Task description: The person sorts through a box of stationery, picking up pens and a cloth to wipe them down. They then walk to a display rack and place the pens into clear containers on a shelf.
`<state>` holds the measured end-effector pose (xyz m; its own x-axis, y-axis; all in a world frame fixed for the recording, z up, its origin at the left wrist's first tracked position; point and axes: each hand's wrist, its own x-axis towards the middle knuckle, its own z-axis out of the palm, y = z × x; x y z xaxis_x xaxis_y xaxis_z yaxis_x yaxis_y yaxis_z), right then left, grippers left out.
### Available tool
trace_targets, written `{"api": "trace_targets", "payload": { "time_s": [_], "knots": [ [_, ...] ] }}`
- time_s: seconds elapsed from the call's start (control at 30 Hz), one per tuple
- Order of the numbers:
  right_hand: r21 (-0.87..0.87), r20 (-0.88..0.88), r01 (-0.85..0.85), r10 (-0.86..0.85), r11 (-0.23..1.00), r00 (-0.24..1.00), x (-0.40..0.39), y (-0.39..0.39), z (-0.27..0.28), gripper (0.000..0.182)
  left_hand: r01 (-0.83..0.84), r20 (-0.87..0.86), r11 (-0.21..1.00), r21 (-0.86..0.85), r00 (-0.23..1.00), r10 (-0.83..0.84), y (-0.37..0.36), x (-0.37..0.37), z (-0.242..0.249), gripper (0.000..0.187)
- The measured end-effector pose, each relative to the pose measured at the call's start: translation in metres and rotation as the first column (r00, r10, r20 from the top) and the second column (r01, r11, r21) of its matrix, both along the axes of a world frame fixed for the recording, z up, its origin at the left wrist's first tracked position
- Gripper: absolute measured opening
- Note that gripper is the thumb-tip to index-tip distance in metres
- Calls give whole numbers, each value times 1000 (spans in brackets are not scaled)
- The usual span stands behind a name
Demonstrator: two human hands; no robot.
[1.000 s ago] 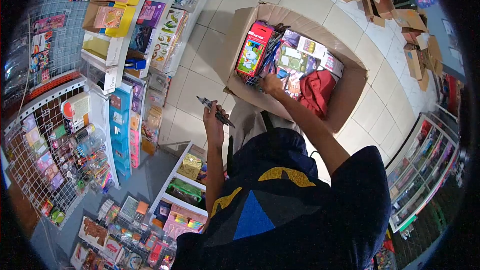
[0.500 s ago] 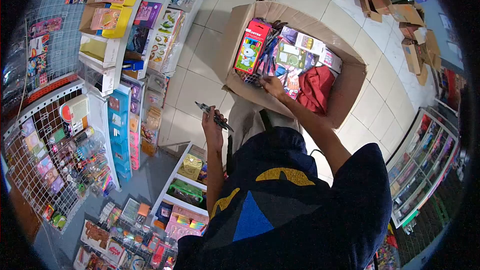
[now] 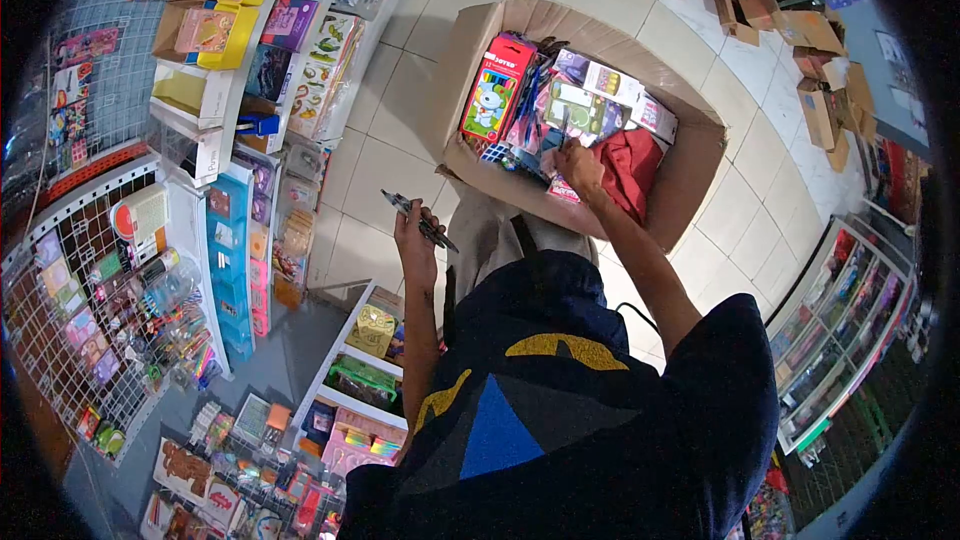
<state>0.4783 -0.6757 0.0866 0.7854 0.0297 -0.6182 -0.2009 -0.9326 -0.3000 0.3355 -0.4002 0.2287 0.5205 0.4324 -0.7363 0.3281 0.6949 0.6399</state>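
Note:
A cardboard box [image 3: 690, 205] on the tiled floor holds packaged goods. Inside it are a red pencil box [image 3: 494, 90] at the left, a white and purple pack [image 3: 612, 83] and a red cloth [image 3: 628, 172]. My right hand [image 3: 580, 166] is inside the box, left of the red cloth, its fingers pinched on a thin item too small to name. To the left of the box, my left hand [image 3: 418, 230] is wrapped round a bundle of dark pens [image 3: 432, 231], with their pale tips pointing up and left.
Shelves with yellow display boxes [image 3: 240, 35] stand at the left, beside a blue rack [image 3: 232, 270]. A wire grid rack [image 3: 60, 340] is at the far left. White drawers [image 3: 345, 395] sit near my left arm. Small cartons [image 3: 820, 110] lie at the upper right. A glass display case [image 3: 840, 330] stands right.
My right hand has moved right, from the box's lower left side to beside the red cloth, and a thin item now shows at its fingers. My left hand has shifted slightly left with the pens.

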Motion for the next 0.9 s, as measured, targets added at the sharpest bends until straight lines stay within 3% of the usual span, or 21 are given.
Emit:
{"api": "trace_targets", "payload": {
  "time_s": [0.2,0.23,0.33,0.57,0.67,0.77,0.9],
  "knots": [
    [-39,78,-59,62,997,995,12,28,-23,44,-3,1,1000,17,1000,3,-1,-10,0,14],
    [13,6,-64,63,998,998,16,29,-25,49,-10,-10,1000,20,1000,10,-1,-10,1,14],
    [-76,-97,35,-43,996,994,16,46,-36,52,-18,-30,999,34,999,19,-1,-12,2,14],
    [-60,-33,111,-113,992,993,13,52,-36,69,-5,-56,999,39,998,7,-6,-7,1,12],
    [-40,25,-70,71,997,997,7,49,-36,71,22,-52,998,50,998,-20,-9,-4,1,12],
    [-36,-43,-118,116,992,992,16,52,-22,70,28,-66,997,75,998,-23,-13,3,7,11],
    [63,-14,-46,47,997,999,22,58,-24,64,49,-62,992,113,997,-42,-14,2,7,11]
  ]
}}
